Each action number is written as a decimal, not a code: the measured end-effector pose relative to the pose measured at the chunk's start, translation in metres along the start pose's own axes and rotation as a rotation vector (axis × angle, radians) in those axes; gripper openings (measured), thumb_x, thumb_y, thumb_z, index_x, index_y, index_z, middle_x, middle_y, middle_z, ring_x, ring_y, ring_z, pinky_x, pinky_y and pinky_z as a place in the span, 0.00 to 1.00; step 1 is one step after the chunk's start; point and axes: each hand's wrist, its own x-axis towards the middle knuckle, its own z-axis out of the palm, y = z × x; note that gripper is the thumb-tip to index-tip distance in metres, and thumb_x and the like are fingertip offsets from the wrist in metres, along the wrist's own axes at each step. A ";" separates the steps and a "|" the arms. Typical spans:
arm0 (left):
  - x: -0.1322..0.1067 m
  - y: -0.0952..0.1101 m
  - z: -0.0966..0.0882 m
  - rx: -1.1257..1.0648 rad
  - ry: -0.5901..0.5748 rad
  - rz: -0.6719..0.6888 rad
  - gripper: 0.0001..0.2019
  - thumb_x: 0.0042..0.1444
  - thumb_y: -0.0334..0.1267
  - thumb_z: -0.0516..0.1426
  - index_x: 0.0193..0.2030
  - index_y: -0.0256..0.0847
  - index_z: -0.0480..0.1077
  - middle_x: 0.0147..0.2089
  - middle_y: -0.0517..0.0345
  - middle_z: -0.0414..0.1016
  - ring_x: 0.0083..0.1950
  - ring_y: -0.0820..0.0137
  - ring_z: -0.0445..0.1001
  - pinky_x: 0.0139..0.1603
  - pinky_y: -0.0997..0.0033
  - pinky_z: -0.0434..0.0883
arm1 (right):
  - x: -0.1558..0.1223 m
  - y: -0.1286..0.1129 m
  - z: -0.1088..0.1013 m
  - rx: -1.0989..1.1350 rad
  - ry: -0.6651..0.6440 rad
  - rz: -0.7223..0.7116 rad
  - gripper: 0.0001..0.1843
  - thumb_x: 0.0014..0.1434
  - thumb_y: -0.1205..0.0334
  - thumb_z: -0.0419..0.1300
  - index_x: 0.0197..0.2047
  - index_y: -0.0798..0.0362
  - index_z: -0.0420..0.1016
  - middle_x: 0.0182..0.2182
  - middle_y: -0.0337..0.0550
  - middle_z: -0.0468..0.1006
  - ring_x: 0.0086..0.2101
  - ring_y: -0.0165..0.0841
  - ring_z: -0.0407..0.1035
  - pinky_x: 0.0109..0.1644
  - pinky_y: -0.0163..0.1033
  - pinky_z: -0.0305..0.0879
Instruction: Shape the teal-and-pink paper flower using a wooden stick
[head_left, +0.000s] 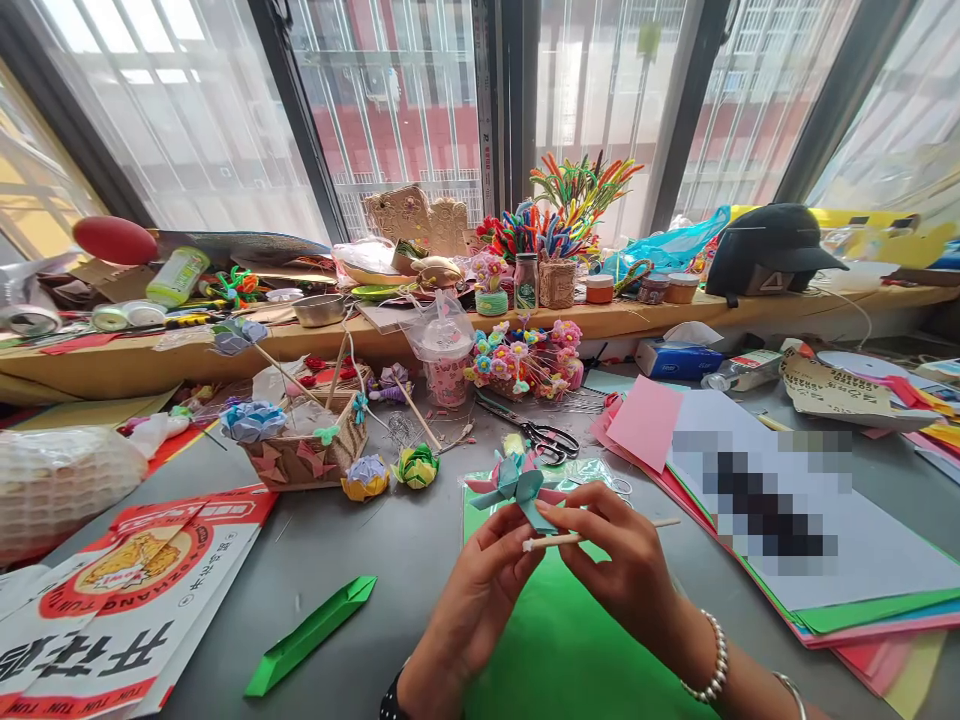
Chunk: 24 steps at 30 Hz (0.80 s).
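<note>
1. Windows (397, 120) rose behind a crowded ledge (630, 315), with your grey table (405, 545) in front of it.
2. Your left hand (484, 575) pinched one paper flower (529, 486) from below, in front of you above the green sheet (577, 640), probably so that its teal and pink petals stayed uncrushed.
3. Your right hand (626, 555) gripped one stick (555, 540) among its fingers, while its fingertips reached the flower's near petal, perhaps to steady it. The stick lay crosswise, its pale end just beside your left fingers (whether they touched, I cannot tell).
4. To your left lay one folded green strip (311, 635), apart from both hands and likely within easy reach.
5. Beyond your hands, two loose flowers sat side by side on the table: one purple and yellow (365, 477), one green and yellow (416, 467). Just left of them stood one box (277, 465), with a blue flower (253, 420) at its near left corner.
6. One pair of scissors (551, 440) lay behind the green sheet, seemingly set aside to leave you room. One stack of paper (877, 500) rested at your right; its overlapping sheets defied an exact count.
</note>
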 end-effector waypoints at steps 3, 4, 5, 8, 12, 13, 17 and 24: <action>-0.001 0.000 0.000 -0.003 0.021 -0.003 0.11 0.40 0.30 0.65 0.34 0.38 0.76 0.37 0.59 0.77 0.38 0.76 0.73 0.40 0.80 0.69 | 0.000 0.000 -0.001 -0.003 -0.022 -0.041 0.14 0.56 0.73 0.53 0.43 0.54 0.73 0.29 0.43 0.71 0.34 0.32 0.73 0.32 0.34 0.72; -0.002 0.000 0.000 -0.008 0.022 -0.003 0.10 0.41 0.31 0.65 0.34 0.38 0.76 0.37 0.59 0.77 0.38 0.75 0.73 0.41 0.79 0.69 | 0.000 0.001 -0.001 0.000 -0.029 -0.051 0.14 0.56 0.73 0.53 0.43 0.54 0.73 0.29 0.43 0.71 0.34 0.32 0.73 0.32 0.34 0.72; -0.002 0.000 0.000 -0.012 0.020 -0.001 0.10 0.41 0.30 0.65 0.34 0.38 0.76 0.37 0.59 0.77 0.38 0.75 0.73 0.41 0.79 0.69 | 0.000 0.001 -0.001 0.004 -0.032 -0.054 0.14 0.56 0.73 0.52 0.44 0.54 0.73 0.29 0.44 0.71 0.34 0.32 0.73 0.33 0.34 0.72; -0.003 0.000 0.000 -0.030 0.004 0.008 0.10 0.41 0.30 0.65 0.34 0.38 0.76 0.37 0.59 0.77 0.38 0.75 0.73 0.40 0.79 0.69 | 0.000 0.002 -0.002 0.019 -0.032 -0.040 0.14 0.56 0.73 0.53 0.44 0.53 0.72 0.29 0.43 0.70 0.35 0.32 0.72 0.33 0.34 0.72; -0.002 0.000 0.002 -0.039 0.002 0.010 0.10 0.40 0.27 0.65 0.33 0.37 0.76 0.35 0.60 0.77 0.36 0.76 0.73 0.40 0.81 0.70 | -0.001 0.003 0.000 0.073 -0.035 0.027 0.15 0.55 0.74 0.54 0.44 0.53 0.73 0.30 0.43 0.71 0.35 0.32 0.72 0.35 0.35 0.72; -0.002 0.000 0.003 -0.036 0.005 0.009 0.10 0.40 0.27 0.64 0.33 0.37 0.75 0.35 0.60 0.77 0.36 0.77 0.73 0.40 0.81 0.70 | -0.002 0.003 0.000 0.087 -0.038 0.047 0.15 0.55 0.73 0.54 0.44 0.52 0.73 0.30 0.43 0.71 0.35 0.32 0.72 0.35 0.36 0.72; -0.001 0.000 0.003 -0.028 0.036 0.003 0.11 0.41 0.26 0.64 0.34 0.36 0.75 0.37 0.58 0.77 0.37 0.76 0.74 0.40 0.81 0.71 | -0.001 0.003 0.001 0.120 -0.046 0.092 0.15 0.55 0.73 0.54 0.44 0.52 0.73 0.31 0.43 0.72 0.35 0.33 0.72 0.36 0.37 0.72; 0.000 -0.001 0.002 -0.033 0.051 0.010 0.10 0.41 0.26 0.64 0.33 0.37 0.75 0.37 0.58 0.76 0.36 0.77 0.74 0.39 0.81 0.72 | -0.003 0.004 0.002 0.109 -0.071 0.090 0.14 0.56 0.72 0.54 0.44 0.53 0.73 0.30 0.44 0.71 0.34 0.32 0.72 0.35 0.36 0.71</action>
